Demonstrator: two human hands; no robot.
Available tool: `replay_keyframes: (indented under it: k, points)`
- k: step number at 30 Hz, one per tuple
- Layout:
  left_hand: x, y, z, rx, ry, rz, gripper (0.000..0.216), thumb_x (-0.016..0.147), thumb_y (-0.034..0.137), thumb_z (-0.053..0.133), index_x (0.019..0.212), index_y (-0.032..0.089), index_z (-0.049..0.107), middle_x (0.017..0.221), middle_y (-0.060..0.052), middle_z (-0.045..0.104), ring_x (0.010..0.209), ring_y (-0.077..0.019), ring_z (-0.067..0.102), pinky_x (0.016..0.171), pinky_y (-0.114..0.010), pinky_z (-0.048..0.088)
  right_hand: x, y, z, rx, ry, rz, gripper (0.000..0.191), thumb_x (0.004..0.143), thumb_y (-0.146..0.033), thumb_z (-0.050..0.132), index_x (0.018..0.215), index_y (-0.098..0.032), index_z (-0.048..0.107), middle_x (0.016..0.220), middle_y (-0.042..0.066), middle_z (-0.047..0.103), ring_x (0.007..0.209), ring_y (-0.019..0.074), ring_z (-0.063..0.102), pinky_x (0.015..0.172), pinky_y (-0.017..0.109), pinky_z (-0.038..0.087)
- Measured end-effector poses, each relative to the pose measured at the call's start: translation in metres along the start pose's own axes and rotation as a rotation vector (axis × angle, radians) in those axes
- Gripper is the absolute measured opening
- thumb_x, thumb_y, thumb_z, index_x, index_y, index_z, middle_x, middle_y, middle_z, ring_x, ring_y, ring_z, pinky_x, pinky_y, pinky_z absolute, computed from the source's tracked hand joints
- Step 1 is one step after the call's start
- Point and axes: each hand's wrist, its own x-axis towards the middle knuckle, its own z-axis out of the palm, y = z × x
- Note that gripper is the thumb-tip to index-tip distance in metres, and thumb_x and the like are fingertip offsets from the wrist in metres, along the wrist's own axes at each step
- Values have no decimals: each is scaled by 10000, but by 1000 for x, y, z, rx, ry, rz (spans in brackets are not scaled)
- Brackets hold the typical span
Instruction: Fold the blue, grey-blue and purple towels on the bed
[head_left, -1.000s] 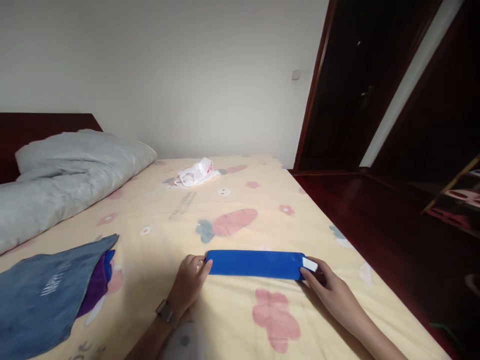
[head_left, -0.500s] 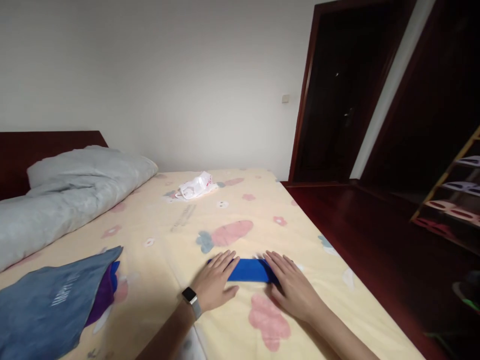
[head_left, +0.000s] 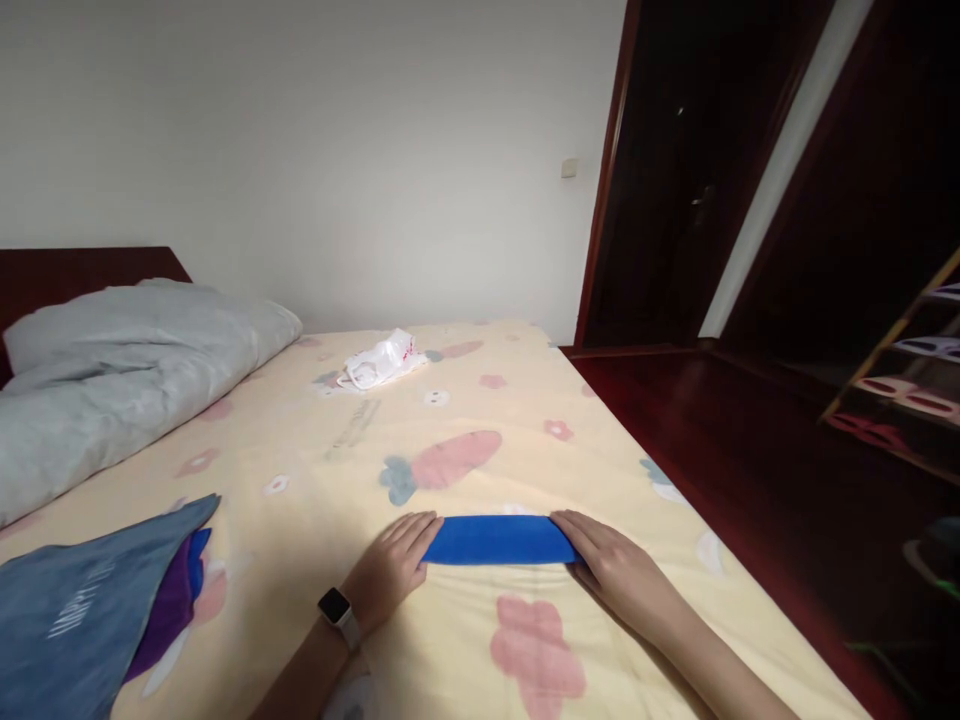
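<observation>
A folded blue cloth [head_left: 501,539] lies as a narrow strip on the yellow patterned bed sheet [head_left: 465,420]. My left hand [head_left: 391,571], with a watch on the wrist, rests flat at the strip's left end, fingers stretched out and touching it. My right hand [head_left: 615,570] lies flat at the strip's right end, fingers extended over its edge. Neither hand grips anything.
A grey-blue garment [head_left: 71,620] over purple and blue cloth lies at the near left. A grey pillow or duvet [head_left: 127,360] sits at the far left by the headboard. A white plastic bag [head_left: 379,360] lies far on the bed. Dark floor and a shelf [head_left: 900,400] are to the right.
A second ago my hands held the ends of a long blue strip. They then pressed flat close together on it. Now they have slid apart to the ends of a shorter strip.
</observation>
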Motion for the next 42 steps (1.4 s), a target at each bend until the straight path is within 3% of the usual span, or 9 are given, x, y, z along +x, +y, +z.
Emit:
replay_keyframes:
  k: [7, 13, 17, 20, 23, 27, 31, 36, 42]
  points:
    - [16, 9, -13, 221, 155, 144, 577, 986, 39, 339, 1555, 125, 308, 1407, -136, 607, 1325, -239, 554, 1111, -404, 480, -1, 33, -16, -145, 132, -20, 489, 944, -124, 437, 1424, -196, 498, 1390, 91, 616, 1282, 244, 571, 1075, 423, 491]
    - [133, 42, -8, 145, 133, 82, 595, 986, 43, 265, 1573, 134, 280, 1542, -156, 457, 1445, -257, 406, 1184, -456, 390, -13, 93, -38, -251, 276, 357, 510, 975, -189, 368, 1477, -197, 460, 1475, 84, 540, 1389, 289, 440, 1150, 499, 375]
    - [184, 60, 37, 51, 15, -10, 590, 933, 6, 345, 1504, 133, 422, 1493, -153, 522, 1420, -240, 445, 1184, -435, 392, -26, 120, -20, -231, 153, 574, 526, 939, -188, 386, 1446, -239, 517, 1462, 75, 555, 1214, 291, 582, 931, 453, 552]
    - [180, 64, 69, 28, -6, -107, 582, 901, -19, 386, 1454, 129, 489, 1441, -150, 576, 1373, -234, 503, 1145, -400, 437, -31, 126, -7, -189, 56, 617, 536, 942, -219, 395, 1463, -299, 497, 1500, 47, 517, 1145, 269, 617, 779, 386, 600]
    - [167, 65, 80, 8, 24, -113, 590, 890, -23, 401, 1448, 142, 501, 1454, -135, 566, 1378, -235, 492, 1146, -396, 431, -29, 125, -6, -199, 28, 653, 538, 961, -248, 383, 1485, -341, 461, 1555, 44, 447, 1173, 286, 598, 721, 375, 601]
    - [165, 65, 75, 7, 53, -132, 567, 909, -7, 386, 1444, 135, 506, 1454, -133, 566, 1382, -244, 481, 1151, -411, 421, -24, 123, -11, -218, -21, 681, 542, 988, -258, 326, 1513, -370, 407, 1599, 41, 375, 1148, 294, 603, 671, 365, 588]
    - [165, 64, 70, -50, 12, -149, 602, 869, -21, 389, 1440, 130, 506, 1461, -119, 563, 1391, -220, 472, 1160, -387, 411, -23, 129, -5, -194, -71, 661, 573, 982, -222, 306, 1539, -346, 364, 1589, 56, 395, 1172, 286, 615, 791, 387, 589]
    - [152, 69, 64, -119, -31, -133, 669, 902, 124, 434, 1559, 106, 311, 1615, -115, 346, 1505, -239, 280, 1226, -433, 309, -26, 132, 1, -160, -63, 680, 590, 976, -270, 341, 1564, -310, 313, 1607, 101, 349, 1251, 313, 588, 938, 450, 548]
    - [117, 83, 52, -124, -52, -236, 655, 1038, 376, 340, 1608, 123, 141, 1663, -140, 164, 1535, -281, 168, 1216, -512, 302, -20, 110, -18, -132, 76, 752, 631, 979, -325, 334, 1595, -241, 224, 1600, 153, 349, 1293, 356, 548, 978, 496, 519]
